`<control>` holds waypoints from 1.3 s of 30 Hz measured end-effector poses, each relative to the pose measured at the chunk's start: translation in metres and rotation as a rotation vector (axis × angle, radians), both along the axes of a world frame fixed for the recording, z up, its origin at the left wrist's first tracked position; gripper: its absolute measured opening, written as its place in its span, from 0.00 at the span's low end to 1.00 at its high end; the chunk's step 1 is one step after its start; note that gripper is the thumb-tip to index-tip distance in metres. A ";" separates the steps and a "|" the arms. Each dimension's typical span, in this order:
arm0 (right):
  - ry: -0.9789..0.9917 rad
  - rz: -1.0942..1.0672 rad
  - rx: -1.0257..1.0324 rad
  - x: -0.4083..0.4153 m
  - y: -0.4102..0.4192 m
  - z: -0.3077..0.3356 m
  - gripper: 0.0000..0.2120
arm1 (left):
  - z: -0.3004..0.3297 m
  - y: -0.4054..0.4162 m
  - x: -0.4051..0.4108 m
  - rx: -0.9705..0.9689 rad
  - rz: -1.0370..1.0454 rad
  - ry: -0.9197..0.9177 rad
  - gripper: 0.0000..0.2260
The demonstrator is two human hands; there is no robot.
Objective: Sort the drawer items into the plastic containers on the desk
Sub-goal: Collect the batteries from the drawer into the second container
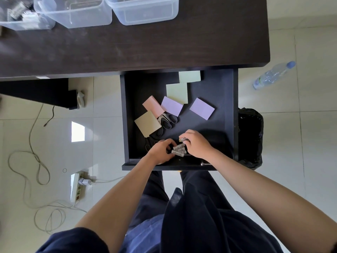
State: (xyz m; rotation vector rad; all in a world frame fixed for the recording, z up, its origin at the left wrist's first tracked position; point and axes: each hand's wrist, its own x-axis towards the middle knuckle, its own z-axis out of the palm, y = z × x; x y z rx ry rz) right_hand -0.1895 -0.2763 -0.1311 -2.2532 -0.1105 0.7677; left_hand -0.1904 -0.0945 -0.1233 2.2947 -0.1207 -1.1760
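Head view: gathering batteries (178, 150) at the near end of the open drawer (226, 99).
Left hand (160, 151) curling round the white cluster, right hand (196, 143) pinching one battery just above it; leaving sticky-note pads (202, 108) and scissors (166, 121) farther back, plastic containers (145, 10) up on the desk (127, 46).
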 end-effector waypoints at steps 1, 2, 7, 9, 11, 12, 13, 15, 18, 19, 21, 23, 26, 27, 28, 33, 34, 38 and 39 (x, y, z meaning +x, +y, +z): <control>0.026 0.029 -0.013 0.001 0.003 -0.001 0.13 | 0.000 -0.001 0.000 0.008 -0.024 -0.014 0.15; 0.052 0.077 -0.045 0.000 0.005 -0.001 0.13 | 0.000 -0.001 0.000 0.013 -0.047 -0.024 0.15; 0.136 0.214 -0.160 -0.006 0.010 -0.002 0.13 | -0.001 -0.002 0.000 0.025 0.031 0.041 0.14; 0.157 0.244 -0.194 -0.006 0.013 -0.002 0.15 | -0.002 -0.002 0.001 0.032 0.065 0.079 0.15; 0.197 0.263 -0.226 -0.005 0.015 -0.002 0.16 | -0.003 -0.004 0.003 0.040 0.056 0.098 0.15; 0.215 0.273 -0.241 -0.004 0.016 -0.002 0.16 | -0.003 -0.005 0.004 0.050 0.037 0.103 0.15; 0.231 0.286 -0.254 -0.002 0.016 -0.002 0.15 | -0.002 -0.005 0.005 0.062 0.015 0.111 0.15; 0.250 0.312 -0.258 -0.001 0.017 -0.001 0.14 | -0.002 -0.005 0.005 0.074 -0.017 0.129 0.15; 0.259 0.304 -0.200 -0.003 0.016 0.000 0.11 | -0.001 -0.002 0.005 0.065 -0.047 0.120 0.14; 0.259 0.284 -0.174 -0.004 0.015 0.000 0.11 | -0.001 -0.001 0.005 0.057 -0.056 0.106 0.14; 0.270 0.227 -0.128 -0.005 0.013 0.000 0.11 | 0.000 0.001 0.004 0.045 -0.048 0.093 0.13; 0.299 0.191 -0.105 -0.005 0.012 0.001 0.12 | -0.001 0.002 0.003 0.038 -0.023 0.104 0.13; 0.350 0.226 -0.153 -0.005 0.016 0.000 0.16 | -0.001 0.001 0.005 0.032 -0.014 0.148 0.12; 0.370 0.248 -0.179 -0.006 0.017 -0.001 0.17 | -0.001 0.000 0.005 0.032 -0.012 0.163 0.12; 0.388 0.270 -0.199 -0.007 0.018 -0.001 0.18 | -0.001 -0.001 0.006 0.033 -0.010 0.173 0.12; 0.402 0.303 -0.173 -0.009 0.017 -0.001 0.19 | -0.001 -0.002 0.006 0.046 -0.035 0.177 0.16; 0.396 0.298 -0.162 -0.009 0.017 0.000 0.19 | -0.001 -0.002 0.005 0.048 -0.049 0.172 0.17; 0.387 0.290 -0.140 -0.008 0.016 0.001 0.18 | -0.001 -0.001 0.005 0.047 -0.108 0.161 0.15; 0.386 0.279 -0.129 -0.009 0.015 0.002 0.18 | -0.002 0.000 0.005 0.045 -0.128 0.157 0.14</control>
